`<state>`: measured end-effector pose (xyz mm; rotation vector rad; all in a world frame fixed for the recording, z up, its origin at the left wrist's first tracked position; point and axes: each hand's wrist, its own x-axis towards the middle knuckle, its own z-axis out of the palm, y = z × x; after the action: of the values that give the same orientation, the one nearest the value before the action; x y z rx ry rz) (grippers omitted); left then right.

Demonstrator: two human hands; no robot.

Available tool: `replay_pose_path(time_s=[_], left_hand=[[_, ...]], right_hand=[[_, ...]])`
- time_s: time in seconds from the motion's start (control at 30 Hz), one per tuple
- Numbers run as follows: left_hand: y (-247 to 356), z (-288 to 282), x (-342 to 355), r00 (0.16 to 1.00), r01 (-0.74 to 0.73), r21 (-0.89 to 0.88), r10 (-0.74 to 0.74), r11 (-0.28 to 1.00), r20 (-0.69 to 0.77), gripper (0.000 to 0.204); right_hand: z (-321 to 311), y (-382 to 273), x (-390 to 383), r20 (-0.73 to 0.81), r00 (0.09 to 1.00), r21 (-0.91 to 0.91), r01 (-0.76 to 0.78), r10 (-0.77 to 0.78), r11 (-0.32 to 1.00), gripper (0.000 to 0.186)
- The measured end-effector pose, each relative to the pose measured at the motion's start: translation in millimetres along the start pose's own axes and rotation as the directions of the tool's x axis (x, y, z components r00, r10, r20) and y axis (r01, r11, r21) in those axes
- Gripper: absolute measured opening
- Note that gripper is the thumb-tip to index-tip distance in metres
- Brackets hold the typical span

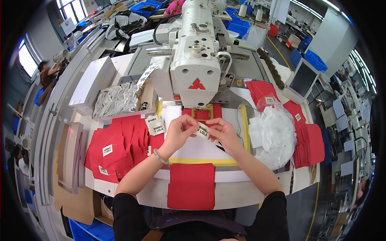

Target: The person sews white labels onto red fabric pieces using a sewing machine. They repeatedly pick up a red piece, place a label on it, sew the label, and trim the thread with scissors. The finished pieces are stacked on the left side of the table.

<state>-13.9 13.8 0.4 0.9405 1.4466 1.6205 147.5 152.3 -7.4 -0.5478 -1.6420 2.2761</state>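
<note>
Both my hands meet in front of a white sewing machine (197,64), pinching a small white label with dark lettering (202,131). My left hand (181,129) grips its left edge, and my right hand (223,134) has its right side. Just behind the label, a small frame (202,115) lies under the machine head over red fabric. To the left of my left hand rests a small pile of similar labels (156,125). A stack of red fabric pieces (191,186) lies at the table's front edge, below my hands.
Red fabric pieces (106,150), some with labels, spread at left, near a box of folded white strips (116,100). At right are a clump of clear plastic bags (273,136), more red pieces (309,144) and a small screen (303,82). Yellow tape (244,128) edges the work plate.
</note>
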Motion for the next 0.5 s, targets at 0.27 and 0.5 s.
replay_pose_path(time_s=[0.27, 0.5], left_hand=[[-14.3, -4.2, 25.7, 0.987, -0.122, 0.389, 0.068, 0.913, 0.148, 0.024], [-24.8, -15.3, 29.8, 0.937, -0.350, 0.713, 0.212, 0.608, 0.279, 0.040]], right_hand=[[-29.6, 4.7, 38.4, -0.044, 0.998, -0.220, -0.050, 0.041, 0.974, 0.028], [-31.4, -7.5, 74.8, -0.014, 0.994, -0.428, -0.105, 0.109, 0.897, 0.025]])
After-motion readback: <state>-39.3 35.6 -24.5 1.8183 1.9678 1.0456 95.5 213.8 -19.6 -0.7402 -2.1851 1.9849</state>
